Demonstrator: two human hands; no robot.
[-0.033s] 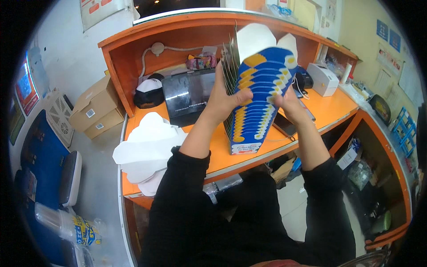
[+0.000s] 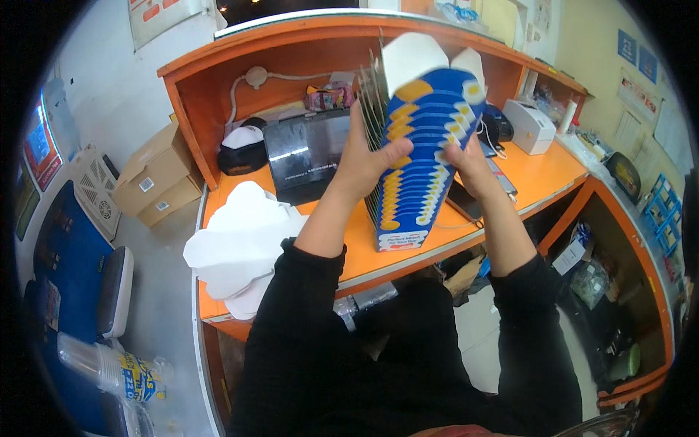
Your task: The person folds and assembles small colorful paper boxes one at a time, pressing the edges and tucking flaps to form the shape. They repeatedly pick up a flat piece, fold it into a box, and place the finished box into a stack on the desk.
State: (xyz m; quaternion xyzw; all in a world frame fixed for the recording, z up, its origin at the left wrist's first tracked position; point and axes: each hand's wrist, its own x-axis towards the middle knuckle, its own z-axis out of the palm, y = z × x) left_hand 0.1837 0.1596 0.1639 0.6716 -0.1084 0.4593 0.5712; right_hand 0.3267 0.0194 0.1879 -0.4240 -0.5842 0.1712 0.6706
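Carton stack: nested blue cartons (image 2: 429,149) are held raised over the orange desk (image 2: 357,255), right of the dark screen (image 2: 302,156) and partly in front of it; whether the desk is touched by their base cannot be told.
Long axis: steeply upright, with the top tipped to the right, away from the dark screen; white flaps (image 2: 415,64) are pointed up, and the narrow base is pointed down toward the desk's front edge.
Left grip: the left side is clasped by the left hand (image 2: 370,162), its thumb pressed on the blue front.
Right grip: the right edge is pinched by the right hand (image 2: 470,164), its thumb in front; its other fingers are mostly hidden.
Carton print: yellow and white shapes are repeated down the blue front; small lettering is borne by the white base band.
Screen writing: a short pale line is shown.
White card pieces (image 2: 240,237): piled flat, left of the dark screen and nearer the person.
Cardboard boxes (image 2: 149,171): stacked left of the dark screen, labelled; their contents are hidden.
Clear cups (image 2: 120,368): nested, printed blue and yellow, seen well below and left of the dark screen.
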